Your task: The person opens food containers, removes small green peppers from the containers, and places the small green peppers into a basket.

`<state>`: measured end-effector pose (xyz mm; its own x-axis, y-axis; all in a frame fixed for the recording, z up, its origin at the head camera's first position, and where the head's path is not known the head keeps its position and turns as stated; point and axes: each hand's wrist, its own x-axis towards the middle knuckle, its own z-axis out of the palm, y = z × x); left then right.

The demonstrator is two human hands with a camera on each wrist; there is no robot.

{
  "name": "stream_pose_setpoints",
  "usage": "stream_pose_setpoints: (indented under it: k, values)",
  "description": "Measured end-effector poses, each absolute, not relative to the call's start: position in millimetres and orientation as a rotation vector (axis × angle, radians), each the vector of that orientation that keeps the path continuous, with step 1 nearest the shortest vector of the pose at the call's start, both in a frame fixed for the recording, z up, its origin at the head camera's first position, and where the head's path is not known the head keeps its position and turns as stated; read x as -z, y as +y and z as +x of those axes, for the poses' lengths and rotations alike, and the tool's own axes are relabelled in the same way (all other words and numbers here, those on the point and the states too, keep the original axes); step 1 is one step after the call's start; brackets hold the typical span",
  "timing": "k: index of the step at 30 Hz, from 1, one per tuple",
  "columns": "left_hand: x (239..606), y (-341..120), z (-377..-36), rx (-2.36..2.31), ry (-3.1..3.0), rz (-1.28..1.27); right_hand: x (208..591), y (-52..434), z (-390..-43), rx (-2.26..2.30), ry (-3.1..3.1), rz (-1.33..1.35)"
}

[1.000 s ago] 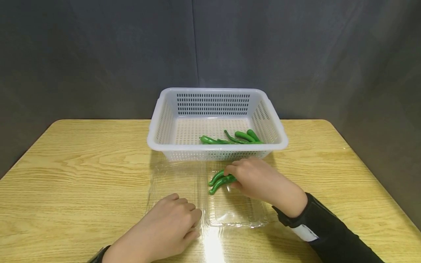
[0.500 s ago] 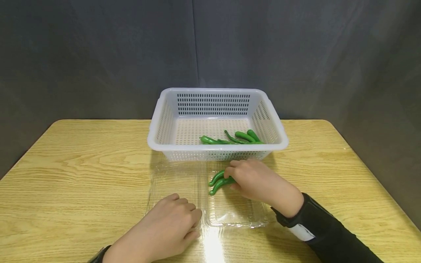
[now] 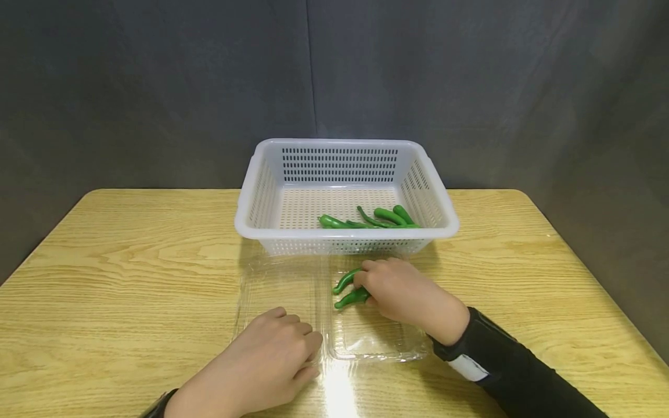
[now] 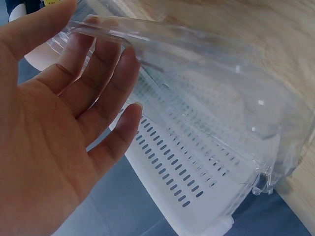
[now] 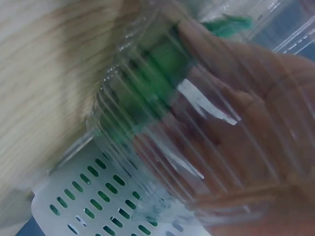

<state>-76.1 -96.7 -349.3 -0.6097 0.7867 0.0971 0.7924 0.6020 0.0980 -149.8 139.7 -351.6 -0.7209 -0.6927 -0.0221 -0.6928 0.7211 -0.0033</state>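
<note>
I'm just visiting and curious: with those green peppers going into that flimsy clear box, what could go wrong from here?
1. The clear clamshell box looks thin and light; the left hand only rests on its open lid half, so it might slide or flex.
2. The right hand holds two green peppers low in the tray; one might slip out.
3. The white basket sits right behind, so knuckles could bump it.

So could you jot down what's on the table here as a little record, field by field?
surface: wooden table
basket: white slotted basket at the back, several green peppers inside
container: clear plastic clamshell lying open in front of the basket
right hand: right hand holds two green peppers over the clamshell's right half
left hand: left hand rests on the clamshell's left half, fingers relaxed
</note>
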Motion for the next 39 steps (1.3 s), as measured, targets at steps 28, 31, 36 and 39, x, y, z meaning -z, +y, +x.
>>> stream_pose_setpoints:
  k: [28,31,36,39]
  values:
    - [349.8,-97.1,-77.6,0.203,-2.755,-1.375,356.8,135.5,-153.0,0.025,2.998,-1.224]
    - [349.9,-97.4,-77.1,0.191,-2.739,-1.379,357.3,135.3,-154.0,0.057,3.005,-1.219]
    - [350.8,-96.9,-77.1,0.198,-2.738,-1.389,358.6,139.1,-154.4,0.102,2.974,-1.223]
    - [350.8,-97.4,-77.3,0.207,-2.742,-1.382,358.6,142.6,-153.5,0.090,2.973,-1.241]
